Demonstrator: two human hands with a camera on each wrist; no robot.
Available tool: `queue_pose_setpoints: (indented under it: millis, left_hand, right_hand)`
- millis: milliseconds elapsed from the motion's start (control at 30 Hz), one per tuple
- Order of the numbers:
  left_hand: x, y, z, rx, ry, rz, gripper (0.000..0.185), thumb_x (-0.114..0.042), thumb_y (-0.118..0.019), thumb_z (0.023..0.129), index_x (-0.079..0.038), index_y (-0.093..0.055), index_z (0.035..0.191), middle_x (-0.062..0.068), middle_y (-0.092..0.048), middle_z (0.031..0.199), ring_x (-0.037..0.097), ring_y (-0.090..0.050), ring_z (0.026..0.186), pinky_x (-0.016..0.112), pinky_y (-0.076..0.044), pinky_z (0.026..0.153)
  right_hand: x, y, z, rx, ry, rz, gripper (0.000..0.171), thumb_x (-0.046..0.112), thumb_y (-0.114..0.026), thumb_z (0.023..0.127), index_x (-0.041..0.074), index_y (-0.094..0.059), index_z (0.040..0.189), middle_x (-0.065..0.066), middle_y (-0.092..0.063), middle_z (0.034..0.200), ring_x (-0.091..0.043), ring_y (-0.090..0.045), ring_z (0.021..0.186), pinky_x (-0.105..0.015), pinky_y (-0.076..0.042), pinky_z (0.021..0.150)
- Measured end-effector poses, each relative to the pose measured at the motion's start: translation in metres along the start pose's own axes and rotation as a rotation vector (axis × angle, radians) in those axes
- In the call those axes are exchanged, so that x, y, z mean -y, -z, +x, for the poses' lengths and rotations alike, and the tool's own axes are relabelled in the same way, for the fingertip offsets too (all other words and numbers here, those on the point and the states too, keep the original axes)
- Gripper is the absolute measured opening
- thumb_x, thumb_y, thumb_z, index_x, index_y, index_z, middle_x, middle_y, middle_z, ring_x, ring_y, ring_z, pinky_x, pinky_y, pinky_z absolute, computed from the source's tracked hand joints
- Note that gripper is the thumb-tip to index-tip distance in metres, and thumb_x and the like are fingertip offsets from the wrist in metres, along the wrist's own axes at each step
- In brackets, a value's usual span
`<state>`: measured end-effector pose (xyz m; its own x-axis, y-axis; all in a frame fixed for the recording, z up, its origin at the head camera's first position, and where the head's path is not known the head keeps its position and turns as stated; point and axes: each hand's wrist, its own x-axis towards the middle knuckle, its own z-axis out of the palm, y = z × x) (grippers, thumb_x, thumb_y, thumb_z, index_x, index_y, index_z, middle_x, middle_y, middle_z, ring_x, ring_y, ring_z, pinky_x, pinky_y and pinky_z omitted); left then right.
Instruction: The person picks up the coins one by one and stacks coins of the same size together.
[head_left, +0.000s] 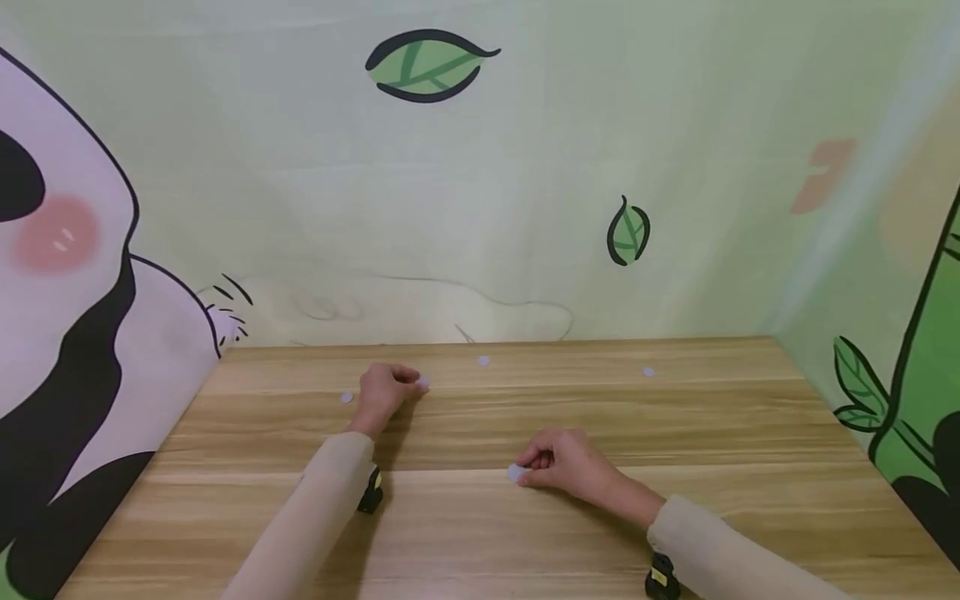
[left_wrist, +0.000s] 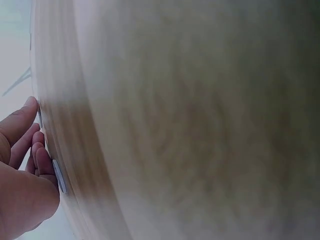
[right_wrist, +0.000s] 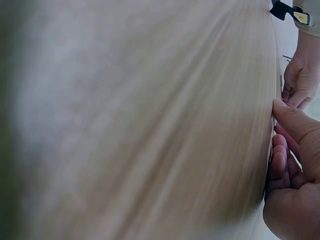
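Observation:
Small pale round discs lie spread over the wooden table (head_left: 450, 533). Toward the back left, my left hand (head_left: 384, 392) pinches one pale disc (head_left: 423, 382) by its edge between thumb and fingers, low at the tabletop. My right hand (head_left: 573, 462), closer to the front and right of the middle, holds another pale disc (head_left: 516, 472) between thumb and forefinger, also low over the wood. In the left wrist view, a flat disc (left_wrist: 59, 176) lies beside the curled fingers. The right wrist view shows thumb and fingertips (right_wrist: 278, 103) right at the table surface.
Three more discs lie on the table: a left disc (head_left: 347, 397), a back disc (head_left: 483, 361) and a right disc (head_left: 648, 372). Behind the table's far edge hangs a pale green backdrop (head_left: 525, 167) printed with leaves, with a cartoon panda at the left.

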<state>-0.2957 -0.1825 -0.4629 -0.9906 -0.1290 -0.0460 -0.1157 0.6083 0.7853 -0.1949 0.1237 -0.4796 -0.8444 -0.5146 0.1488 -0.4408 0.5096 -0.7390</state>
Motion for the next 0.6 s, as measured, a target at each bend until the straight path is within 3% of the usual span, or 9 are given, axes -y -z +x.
queue_pose_setpoints:
  millis: [600]
  left_hand:
    - [-0.0005,-0.0011,0.0037,0.013,0.007,0.039,0.024,-0.014,-0.082,0.087,0.001,-0.076,0.106,0.016,-0.073,0.113,0.030,-0.064,0.110,0.043,-0.050,0.096]
  right_hand:
    - [-0.0022,-0.0001,0.0003,-0.001,0.005,0.010,0.012,0.016,-0.086,0.082,0.012,-0.079,0.091,0.009,-0.066,0.080,-0.001,-0.054,0.070,-0.020,-0.048,0.061]
